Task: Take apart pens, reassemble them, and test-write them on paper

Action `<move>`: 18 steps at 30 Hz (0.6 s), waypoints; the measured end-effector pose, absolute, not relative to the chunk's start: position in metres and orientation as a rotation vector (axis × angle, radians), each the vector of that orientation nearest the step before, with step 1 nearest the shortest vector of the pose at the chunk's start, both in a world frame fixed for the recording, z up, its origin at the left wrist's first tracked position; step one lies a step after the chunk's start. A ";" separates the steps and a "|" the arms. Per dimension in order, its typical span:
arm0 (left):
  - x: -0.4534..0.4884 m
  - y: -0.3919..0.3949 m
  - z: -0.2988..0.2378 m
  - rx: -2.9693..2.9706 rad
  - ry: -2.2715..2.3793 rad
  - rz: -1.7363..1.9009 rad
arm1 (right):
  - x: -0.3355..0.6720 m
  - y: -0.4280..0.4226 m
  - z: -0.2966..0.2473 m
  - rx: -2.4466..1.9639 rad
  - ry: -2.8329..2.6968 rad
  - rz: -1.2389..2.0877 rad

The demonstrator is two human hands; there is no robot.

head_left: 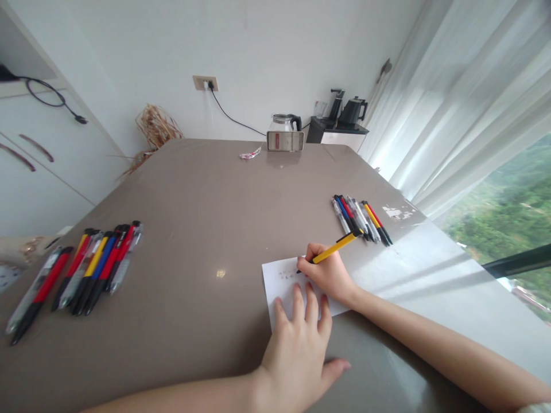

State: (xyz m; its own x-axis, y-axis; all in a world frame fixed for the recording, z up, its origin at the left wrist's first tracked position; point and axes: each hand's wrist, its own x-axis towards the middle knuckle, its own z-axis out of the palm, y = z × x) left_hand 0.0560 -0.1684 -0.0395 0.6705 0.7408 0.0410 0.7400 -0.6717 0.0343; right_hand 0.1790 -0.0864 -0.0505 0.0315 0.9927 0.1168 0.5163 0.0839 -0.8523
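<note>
My right hand [329,273] is closed around a yellow pen [334,246] whose tip touches a white sheet of paper [279,281] on the grey-brown table [206,201]. Faint marks show on the paper near the tip. My left hand [301,338] lies flat with fingers spread on the sheet's near edge, holding nothing. A bunch of several pens [361,218] in red, blue, yellow and clear lies just beyond my right hand.
At the table's left lie several more pens [99,264] in a row, with two apart [37,292] near the edge. A phone on a stand [284,140], a small wrapper [250,154] and kettles [350,110] sit at the far end. Curtains hang right.
</note>
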 end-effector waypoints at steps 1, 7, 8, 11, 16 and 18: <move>0.056 -0.168 -0.040 2.860 1.263 0.077 | 0.179 -0.086 -0.050 -1.536 -1.586 0.775; 0.055 -0.169 -0.038 2.865 1.264 0.086 | 0.179 -0.087 -0.050 -1.518 -1.616 0.765; 0.056 -0.169 -0.039 2.866 1.266 0.090 | 0.179 -0.087 -0.050 -1.521 -1.615 0.767; 0.056 -0.169 -0.040 2.867 1.274 0.096 | 0.178 -0.087 -0.050 -1.521 -1.617 0.777; 0.056 -0.169 -0.041 2.866 1.277 0.092 | 0.179 -0.086 -0.050 -1.523 -1.606 0.776; 0.056 -0.169 -0.041 2.867 1.279 0.093 | 0.180 -0.086 -0.050 -1.522 -1.604 0.784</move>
State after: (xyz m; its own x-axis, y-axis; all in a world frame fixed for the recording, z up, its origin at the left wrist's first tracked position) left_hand 0.0557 -0.1691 -0.0408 0.6666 0.7435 0.0536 0.7434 -0.6684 0.0244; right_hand 0.1796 -0.0864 -0.0504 0.0157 0.9927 0.1200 0.5152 0.0948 -0.8518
